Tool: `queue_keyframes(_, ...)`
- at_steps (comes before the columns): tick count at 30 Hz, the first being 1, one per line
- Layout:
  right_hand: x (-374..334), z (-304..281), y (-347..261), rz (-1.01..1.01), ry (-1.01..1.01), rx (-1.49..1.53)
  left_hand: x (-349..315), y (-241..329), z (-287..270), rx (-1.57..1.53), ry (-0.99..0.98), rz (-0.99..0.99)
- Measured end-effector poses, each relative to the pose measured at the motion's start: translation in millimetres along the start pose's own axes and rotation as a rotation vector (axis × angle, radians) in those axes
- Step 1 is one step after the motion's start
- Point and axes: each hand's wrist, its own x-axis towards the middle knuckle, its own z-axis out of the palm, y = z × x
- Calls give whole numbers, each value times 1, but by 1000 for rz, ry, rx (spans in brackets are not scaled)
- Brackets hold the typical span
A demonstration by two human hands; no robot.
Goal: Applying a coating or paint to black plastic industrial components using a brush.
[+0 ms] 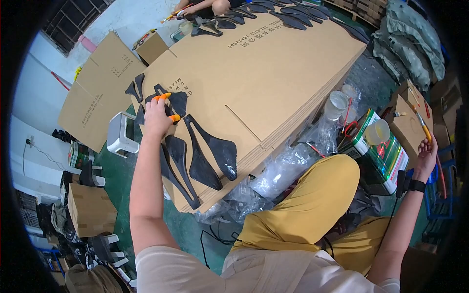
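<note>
Nearest, the person's yellow-clad knee (312, 190) stands beside the cardboard stack (288, 93). To the right of it the right hand (426, 149) holds a brush (422, 124) by its handle, the fingers closed narrowly around it, well out from the stack, perhaps to keep the bristles off the black pieces. Near that hand, a clear cup (377, 132) sits on a green tin (396, 172), which seems to serve as a low stand within easy reach.

On the stack, a broad piece (222, 149) and a slender piece (177, 151) lie flat by the near corner, side by side, both with long openings; the spacing probably keeps them from sticking or marking.

Farther up, at the stack's left edge, the left hand (157, 116) reaches over another black piece (179, 103). Its thumb and fingers, with orange covers on some tips, stand moderately apart, touching the piece, likely to steady it; whether they pinch or only press cannot be told, since the hand hides part of it.

Along the far edge, more black pieces (293, 18) lie in a row, and a co-worker's hand (188, 10) is near them.
</note>
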Motion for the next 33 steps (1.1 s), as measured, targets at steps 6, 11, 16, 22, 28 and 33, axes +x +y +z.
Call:
queue_keyframes(6, -10, 16, -3, 12, 47, 16, -7, 1, 0, -54, 55, -35)
queue_keyframes(11, -19, 36, -9, -33, 56, 32, -12, 5, 0, -52, 74, -112)
queue_keyframes(16, -31, 65, -30, -183, -149, -75, -15, 5, 2, -88, 76, -91)
queue_keyframes(22, -84, 156, -55, -247, -309, -200, -17, 2, 4, -156, 12, -67)
queue_keyframes(28, -135, 246, -64, -195, -585, -162, -23, -1, 1, -206, 64, -43)
queue_keyframes(33, -165, 308, -59, -104, -743, -108, -23, -5, -1, -235, 16, -12)
